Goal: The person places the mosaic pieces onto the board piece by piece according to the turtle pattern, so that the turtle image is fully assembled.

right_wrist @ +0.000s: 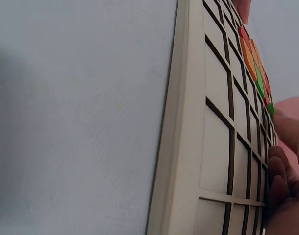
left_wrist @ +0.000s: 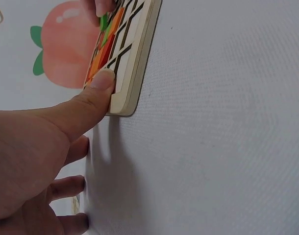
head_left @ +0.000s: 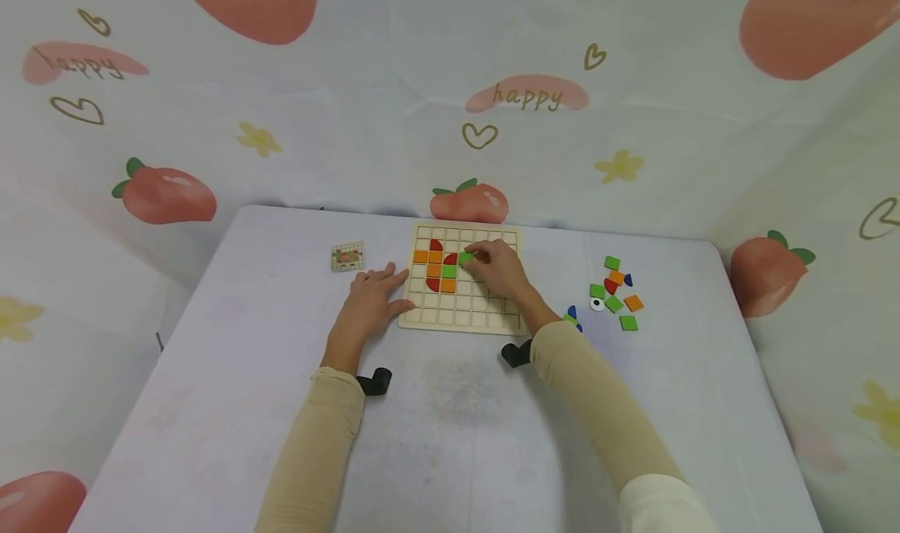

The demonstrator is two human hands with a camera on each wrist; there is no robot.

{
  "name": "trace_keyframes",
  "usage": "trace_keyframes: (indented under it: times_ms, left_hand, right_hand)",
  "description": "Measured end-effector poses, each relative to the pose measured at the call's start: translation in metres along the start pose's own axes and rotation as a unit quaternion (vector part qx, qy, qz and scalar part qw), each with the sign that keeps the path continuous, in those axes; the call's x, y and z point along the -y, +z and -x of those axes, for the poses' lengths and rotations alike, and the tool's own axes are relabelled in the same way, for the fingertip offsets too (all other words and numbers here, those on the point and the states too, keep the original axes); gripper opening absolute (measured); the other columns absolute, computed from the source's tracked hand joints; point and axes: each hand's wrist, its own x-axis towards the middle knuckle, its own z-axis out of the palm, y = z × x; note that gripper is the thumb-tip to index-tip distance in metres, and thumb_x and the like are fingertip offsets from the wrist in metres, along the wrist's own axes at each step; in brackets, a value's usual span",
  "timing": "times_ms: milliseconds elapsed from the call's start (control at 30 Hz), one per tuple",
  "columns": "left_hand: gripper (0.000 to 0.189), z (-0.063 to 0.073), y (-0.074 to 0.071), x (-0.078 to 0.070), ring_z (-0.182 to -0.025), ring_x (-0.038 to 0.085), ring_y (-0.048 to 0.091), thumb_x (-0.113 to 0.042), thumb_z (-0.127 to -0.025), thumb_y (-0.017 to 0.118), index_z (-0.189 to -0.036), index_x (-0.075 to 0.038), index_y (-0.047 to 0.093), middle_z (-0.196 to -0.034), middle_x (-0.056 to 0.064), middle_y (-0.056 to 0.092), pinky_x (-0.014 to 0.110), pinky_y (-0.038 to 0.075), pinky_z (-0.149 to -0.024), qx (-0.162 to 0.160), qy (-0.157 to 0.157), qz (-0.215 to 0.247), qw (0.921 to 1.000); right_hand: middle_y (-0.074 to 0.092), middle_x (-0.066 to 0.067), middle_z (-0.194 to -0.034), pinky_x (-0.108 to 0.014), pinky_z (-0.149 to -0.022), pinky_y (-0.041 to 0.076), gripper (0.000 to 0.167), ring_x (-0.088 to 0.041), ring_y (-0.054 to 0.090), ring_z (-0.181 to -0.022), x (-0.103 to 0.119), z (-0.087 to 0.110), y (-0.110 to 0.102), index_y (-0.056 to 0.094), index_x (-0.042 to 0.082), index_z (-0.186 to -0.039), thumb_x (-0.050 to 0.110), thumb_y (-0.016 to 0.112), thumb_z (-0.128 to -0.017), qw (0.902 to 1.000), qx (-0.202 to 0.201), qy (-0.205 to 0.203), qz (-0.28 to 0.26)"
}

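A pale wooden grid board (head_left: 473,320) lies on the table, with several orange, red and green tiles set in its left half. Between thumb and fingertips, my right hand (head_left: 501,269) pinches a green square tile (head_left: 466,259) at a cell just right of the placed pieces. A red quarter-round tile (head_left: 451,259) sits beside that cell. My left hand (head_left: 367,302) spreads at the board's left side. Its thumb (left_wrist: 98,88) rests on the board's corner edge, while the other fingers reach down toward the table.
Several loose tiles, among them a green square (head_left: 629,323) and an orange square (head_left: 633,303), lie right of the board with a white eye disc (head_left: 597,304). More pieces lie partly behind the right forearm. A small picture card (head_left: 348,256) lies left of the board.
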Motion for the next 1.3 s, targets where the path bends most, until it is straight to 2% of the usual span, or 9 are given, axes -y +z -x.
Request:
trace_keyframes:
  times_ms: [467,767,867,933,1033,1133,1300]
  left_hand:
    - [0.075,0.000,0.000,0.000,-0.151,0.047,0.026,-0.045,-0.094,0.070,-0.159,-0.025,0.038,-0.170,0.009,0.027,0.061,0.028,-0.123,-0.003,-0.002,-0.004,1.0000]
    - [0.075,0.000,0.000,0.000,-0.152,0.048,0.024,-0.044,-0.094,0.070,-0.159,-0.025,0.038,-0.170,0.009,0.027,0.061,0.026,-0.124,0.000,-0.006,-0.001,1.0000]
    - [0.075,0.000,0.001,-0.001,-0.152,0.047,0.025,-0.045,-0.094,0.071,-0.159,-0.025,0.038,-0.170,0.010,0.027,0.061,0.025,-0.125,0.000,-0.005,0.001,1.0000]
    - [0.075,0.001,0.000,-0.001,-0.152,0.047,0.025,-0.045,-0.094,0.071,-0.158,-0.025,0.039,-0.169,0.010,0.028,0.061,0.025,-0.125,-0.002,-0.005,0.003,1.0000]
    - [0.075,0.001,0.000,-0.001,-0.152,0.048,0.025,-0.045,-0.094,0.071,-0.158,-0.024,0.039,-0.169,0.010,0.028,0.061,0.025,-0.125,-0.003,-0.003,0.004,1.0000]
    - [0.074,0.002,-0.001,-0.001,-0.152,0.048,0.025,-0.044,-0.094,0.071,-0.158,-0.024,0.039,-0.169,0.011,0.028,0.062,0.025,-0.125,-0.003,-0.001,0.003,1.0000]
    - [0.075,0.001,0.000,0.000,-0.152,0.049,0.025,-0.045,-0.094,0.071,-0.158,-0.024,0.039,-0.169,0.011,0.028,0.062,0.024,-0.125,-0.004,0.002,0.004,1.0000]
  right_hand:
    - [0.062,-0.014,-0.122,-0.043,-0.100,0.052,0.039,-0.028,0.061,-0.111,0.001,-0.003,0.003,0.067,0.014,-0.134,0.027,0.070,-0.098,0.9997,0.002,0.016,0.020]
    - [0.062,-0.015,-0.121,-0.043,-0.103,0.052,0.039,-0.029,0.061,-0.111,0.006,-0.002,0.002,0.065,0.010,-0.135,0.023,0.068,-0.098,0.9995,0.004,0.016,0.026]
    - [0.061,-0.015,-0.121,-0.043,-0.103,0.052,0.042,-0.029,0.060,-0.110,0.007,-0.001,-0.002,0.063,0.010,-0.138,0.024,0.068,-0.099,0.9992,0.012,0.004,0.038]
    - [0.060,-0.015,-0.122,-0.043,-0.102,0.053,0.043,-0.029,0.060,-0.110,0.009,0.001,-0.005,0.061,0.010,-0.139,0.026,0.067,-0.099,0.9978,0.018,-0.010,0.064]
    - [0.058,-0.015,-0.127,-0.044,-0.102,0.054,0.044,-0.029,0.058,-0.113,0.012,0.007,-0.010,0.060,0.011,-0.141,0.029,0.066,-0.100,0.9900,0.022,-0.038,0.134]
    - [0.056,-0.013,-0.133,-0.044,-0.103,0.053,0.047,-0.031,0.055,-0.121,0.017,0.015,-0.015,0.058,0.014,-0.143,0.034,0.064,-0.101,0.9754,0.023,-0.064,0.210]
    - [0.048,-0.014,-0.151,-0.053,-0.112,0.045,0.061,-0.036,0.046,-0.138,0.020,0.026,-0.027,0.047,0.016,-0.152,0.047,0.060,-0.101,0.9536,0.020,-0.099,0.284]
